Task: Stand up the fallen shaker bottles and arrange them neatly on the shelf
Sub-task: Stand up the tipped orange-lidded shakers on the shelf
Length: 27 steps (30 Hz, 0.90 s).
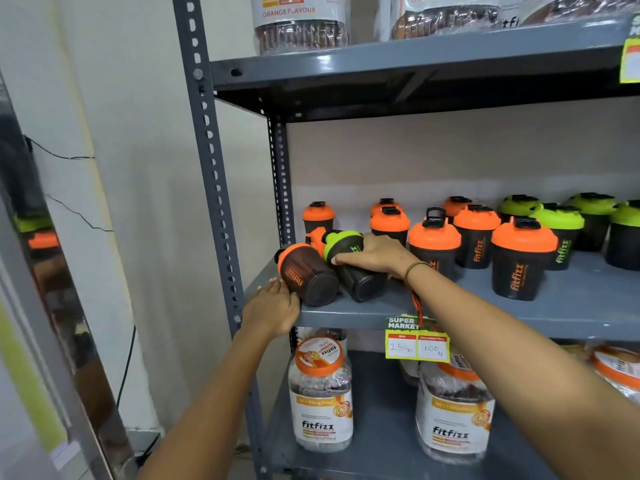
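Three shaker bottles lie on their sides at the left end of the grey shelf (485, 317). My right hand (372, 254) grips the fallen green-lidded shaker (349, 268) from above. Beside it, nearest the edge, lies a fallen orange-lidded shaker (306, 271) with its base toward me. My left hand (273, 308) rests at the shelf's front left corner, fingers touching that bottle's underside. Another fallen orange shaker (316, 237) is partly hidden behind them. Several upright orange shakers (523, 261) and upright green shakers (561, 233) stand to the right.
A perforated steel upright (207, 161) borders the shelf on the left. A price tag (417, 337) hangs from the shelf's front edge. Large Fitfizz jars (320, 393) fill the shelf below, and more jars (301, 22) stand on the shelf above.
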Available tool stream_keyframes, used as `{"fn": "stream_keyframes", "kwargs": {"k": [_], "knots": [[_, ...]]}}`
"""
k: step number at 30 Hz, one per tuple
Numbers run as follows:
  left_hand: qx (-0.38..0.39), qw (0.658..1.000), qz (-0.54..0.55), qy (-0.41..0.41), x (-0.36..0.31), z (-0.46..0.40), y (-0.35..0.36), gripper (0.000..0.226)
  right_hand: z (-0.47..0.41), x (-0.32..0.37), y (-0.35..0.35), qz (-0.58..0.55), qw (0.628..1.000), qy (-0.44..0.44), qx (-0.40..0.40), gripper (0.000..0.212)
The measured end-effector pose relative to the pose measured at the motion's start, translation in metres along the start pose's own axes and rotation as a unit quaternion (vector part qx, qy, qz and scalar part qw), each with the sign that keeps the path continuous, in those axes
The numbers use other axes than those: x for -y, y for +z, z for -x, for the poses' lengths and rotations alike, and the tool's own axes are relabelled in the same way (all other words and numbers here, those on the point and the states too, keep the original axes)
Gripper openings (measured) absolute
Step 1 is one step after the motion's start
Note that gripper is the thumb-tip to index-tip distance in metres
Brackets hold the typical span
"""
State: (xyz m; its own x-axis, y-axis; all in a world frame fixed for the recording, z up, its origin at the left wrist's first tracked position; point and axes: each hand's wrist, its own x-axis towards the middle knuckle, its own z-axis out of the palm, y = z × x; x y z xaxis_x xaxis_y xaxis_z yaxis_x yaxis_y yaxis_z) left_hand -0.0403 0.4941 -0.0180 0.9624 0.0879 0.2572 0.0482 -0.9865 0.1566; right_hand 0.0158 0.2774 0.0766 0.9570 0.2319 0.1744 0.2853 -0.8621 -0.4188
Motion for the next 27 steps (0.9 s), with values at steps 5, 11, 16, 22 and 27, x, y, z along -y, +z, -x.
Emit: {"fn": "stream_keyframes", "kwargs": {"k": [5, 11, 16, 22, 27], "knots": [[0.005, 1.0, -0.002, 0.0, -0.005, 0.003, -0.004, 0.057, 0.018, -0.003, -0.01, -0.05, 0.995, -0.018, -0.088, 0.089], [0.016, 1.0, 0.004, 0.019, -0.027, 0.001, -0.003, 0.057, 0.047, -0.004, -0.027, -0.156, 0.969, -0.045, -0.184, 0.089], [-0.004, 1.0, -0.001, 0.02, -0.027, -0.002, 0.003, 0.055, 0.076, -0.017, -0.07, -0.213, 0.938, -0.049, -0.27, 0.083], [-0.015, 1.0, -0.006, 0.025, -0.023, -0.005, 0.005, 0.045, 0.109, -0.076, -0.142, -0.197, 0.888, -0.003, -0.416, 0.087], [-0.026, 0.999, -0.005, 0.035, -0.022, -0.006, 0.006, 0.041, 0.133, -0.161, -0.17, -0.145, 0.847, 0.067, -0.507, 0.088]]}}
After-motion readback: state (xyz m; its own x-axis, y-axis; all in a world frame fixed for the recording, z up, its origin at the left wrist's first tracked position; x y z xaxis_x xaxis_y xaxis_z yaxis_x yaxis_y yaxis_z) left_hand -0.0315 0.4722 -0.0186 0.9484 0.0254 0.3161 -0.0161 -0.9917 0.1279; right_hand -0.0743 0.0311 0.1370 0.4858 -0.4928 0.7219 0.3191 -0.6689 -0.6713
